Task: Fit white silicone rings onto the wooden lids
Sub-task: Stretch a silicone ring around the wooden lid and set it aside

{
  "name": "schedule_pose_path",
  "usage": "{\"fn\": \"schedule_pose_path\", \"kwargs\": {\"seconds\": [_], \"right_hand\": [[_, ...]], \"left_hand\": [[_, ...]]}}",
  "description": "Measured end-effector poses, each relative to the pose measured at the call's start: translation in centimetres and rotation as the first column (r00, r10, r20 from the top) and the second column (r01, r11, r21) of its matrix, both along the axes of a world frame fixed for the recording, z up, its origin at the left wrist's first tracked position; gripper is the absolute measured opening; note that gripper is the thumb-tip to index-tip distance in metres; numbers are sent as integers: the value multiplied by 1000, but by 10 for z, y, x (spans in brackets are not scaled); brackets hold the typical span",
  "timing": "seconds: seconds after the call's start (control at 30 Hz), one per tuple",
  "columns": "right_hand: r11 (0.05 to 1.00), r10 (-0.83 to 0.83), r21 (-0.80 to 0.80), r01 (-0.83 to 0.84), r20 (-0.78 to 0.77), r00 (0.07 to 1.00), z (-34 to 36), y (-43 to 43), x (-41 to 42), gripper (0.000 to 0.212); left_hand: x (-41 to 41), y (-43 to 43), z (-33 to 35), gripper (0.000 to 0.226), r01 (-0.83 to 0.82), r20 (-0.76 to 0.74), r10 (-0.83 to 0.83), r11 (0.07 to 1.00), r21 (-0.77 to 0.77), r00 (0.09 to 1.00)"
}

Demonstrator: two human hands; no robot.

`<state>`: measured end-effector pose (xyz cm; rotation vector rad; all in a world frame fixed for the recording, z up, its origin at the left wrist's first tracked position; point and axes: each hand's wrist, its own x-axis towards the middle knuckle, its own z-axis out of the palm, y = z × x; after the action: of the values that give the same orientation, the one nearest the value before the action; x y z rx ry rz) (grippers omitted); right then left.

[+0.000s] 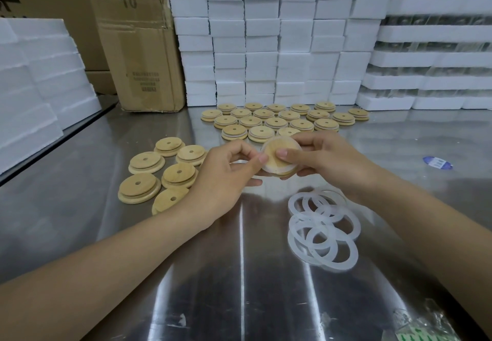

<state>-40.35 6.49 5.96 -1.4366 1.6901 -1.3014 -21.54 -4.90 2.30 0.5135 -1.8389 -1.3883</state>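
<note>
— What is laid on the steel table?
— Lids are set in rows at the back; loose rings are piled at the right.
— And what is held?
— One wooden lid, edged by a white ring, is pinched above the table by the left hand and the right hand.

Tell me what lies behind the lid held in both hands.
Behind the held lid lie rows of wooden lids on the metal table, then stacked foam blocks. The right hand hides part of the nearest row.
</note>
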Motion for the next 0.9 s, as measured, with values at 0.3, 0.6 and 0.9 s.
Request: {"fn": "schedule_pose_path", "kwargs": {"seconds": [0.3,0.6,0.9], "right_hand": [[999,-27,-44,32,116,993,-1,0,1,22],[992,-65,-107,70,48,997,-9,-3,8,16],[980,-125,-141,141,113,986,-10,-2,14,16]], "left_hand": [[3,-12,3,17,23,69,-25,999,26,997],[3,-9,-1,17,-32,115,39,997,-65,993],[3,-9,0,11,4,133,9,995,-96,991]]}}
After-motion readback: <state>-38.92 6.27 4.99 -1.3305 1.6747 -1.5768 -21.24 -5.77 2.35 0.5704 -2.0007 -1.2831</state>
